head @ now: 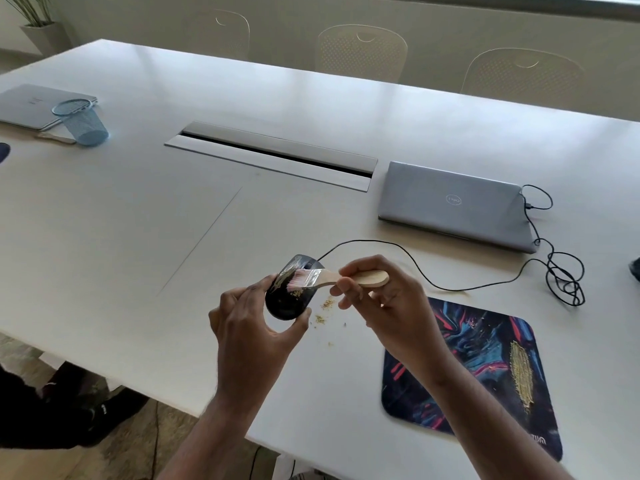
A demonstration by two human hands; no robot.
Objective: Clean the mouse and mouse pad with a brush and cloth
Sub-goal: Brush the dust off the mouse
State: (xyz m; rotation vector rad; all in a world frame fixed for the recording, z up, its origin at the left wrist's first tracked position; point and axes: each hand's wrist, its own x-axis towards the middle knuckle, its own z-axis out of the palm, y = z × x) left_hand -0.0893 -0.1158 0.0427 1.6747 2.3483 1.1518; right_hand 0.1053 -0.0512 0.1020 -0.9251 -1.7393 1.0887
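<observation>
One view only: camera on your head, high up, looking forward and down. Your hands sit close, low in middle of picture. White table (pixel 138 220) fills most of view. Far edge, chairs (pixel 362 51) at top. Wide lens bends table edges.

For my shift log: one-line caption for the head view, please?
Left hand holds the black mouse above the table while the right hand brushes crumbs off it with the brush.
</observation>
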